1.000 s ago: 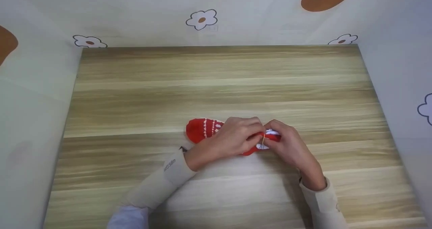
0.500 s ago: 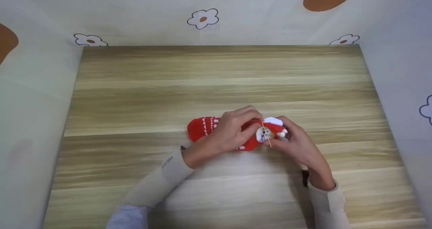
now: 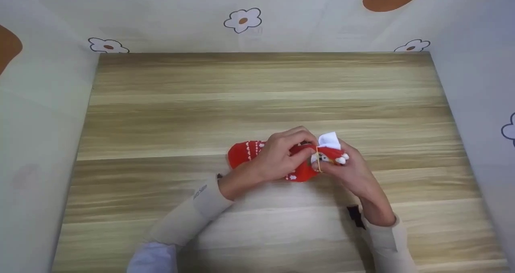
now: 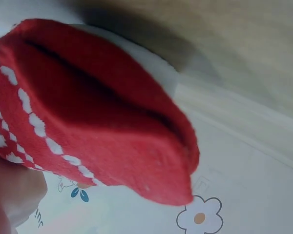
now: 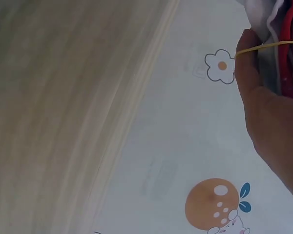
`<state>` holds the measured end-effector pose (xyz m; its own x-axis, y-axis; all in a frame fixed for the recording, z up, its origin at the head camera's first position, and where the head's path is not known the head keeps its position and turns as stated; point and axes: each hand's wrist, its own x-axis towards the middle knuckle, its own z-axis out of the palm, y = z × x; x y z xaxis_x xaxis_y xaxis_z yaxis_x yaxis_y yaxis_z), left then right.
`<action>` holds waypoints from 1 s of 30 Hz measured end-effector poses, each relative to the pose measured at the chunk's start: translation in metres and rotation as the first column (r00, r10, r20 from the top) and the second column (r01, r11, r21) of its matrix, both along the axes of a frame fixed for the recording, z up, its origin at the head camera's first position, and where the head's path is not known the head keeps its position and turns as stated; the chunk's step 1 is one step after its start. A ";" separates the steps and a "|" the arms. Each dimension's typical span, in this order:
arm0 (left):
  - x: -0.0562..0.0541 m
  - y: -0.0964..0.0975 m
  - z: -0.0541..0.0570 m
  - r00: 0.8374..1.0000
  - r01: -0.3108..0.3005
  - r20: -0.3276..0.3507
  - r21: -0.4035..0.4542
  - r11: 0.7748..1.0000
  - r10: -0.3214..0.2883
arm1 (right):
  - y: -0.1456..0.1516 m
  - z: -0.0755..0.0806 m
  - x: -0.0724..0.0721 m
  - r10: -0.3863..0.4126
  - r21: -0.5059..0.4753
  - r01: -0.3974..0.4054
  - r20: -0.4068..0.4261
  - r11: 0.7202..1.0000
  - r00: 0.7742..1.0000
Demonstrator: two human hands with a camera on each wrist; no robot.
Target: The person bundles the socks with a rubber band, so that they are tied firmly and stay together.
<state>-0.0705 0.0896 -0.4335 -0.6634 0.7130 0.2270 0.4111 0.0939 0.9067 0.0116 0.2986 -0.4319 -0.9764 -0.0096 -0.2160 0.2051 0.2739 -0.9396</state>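
A pair of red knitted socks (image 3: 241,154) with white patterns lies at the front middle of the table in the head view. My left hand (image 3: 277,154) grips the middle of the bundle, fingertips beside a thin yellow rubber band (image 3: 318,160). The right hand (image 3: 356,172) holds the cuff end, where a white flap (image 3: 330,140) sticks up and a small face pattern shows. In the right wrist view the rubber band (image 5: 268,46) crosses the socks (image 5: 287,53) and runs over a fingertip. Folded red toe ends (image 4: 107,112) fill the left wrist view.
The wood-grain table (image 3: 201,92) is bounded by pale walls with flower prints (image 3: 243,20) at the back and sides. A dark piece (image 3: 356,216) hangs by the right sleeve cuff.
The cuff end has come into view as the right hand turned and shifted a little right. The white flap has risen upright. The left hand kept its grip, moving slightly right with the socks.
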 end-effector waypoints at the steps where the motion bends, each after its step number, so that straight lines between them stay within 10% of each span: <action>1: 0.000 0.000 0.000 1.000 0.000 0.000 -0.010 1.000 0.000 | 0.000 0.000 0.000 -0.012 0.012 0.012 -0.003 1.000 1.000; 30: -0.006 0.000 -0.002 0.997 -0.072 -0.044 -0.226 0.971 0.064 | 0.004 -0.003 -0.001 -0.134 0.111 0.144 -0.090 0.983 0.987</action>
<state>-0.0767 0.0899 -0.4357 -0.7065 0.7021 0.0890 0.4288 0.3247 0.8430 0.0106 0.3025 -0.4345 -0.9807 0.1481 -0.1273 0.1731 0.3572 -0.9179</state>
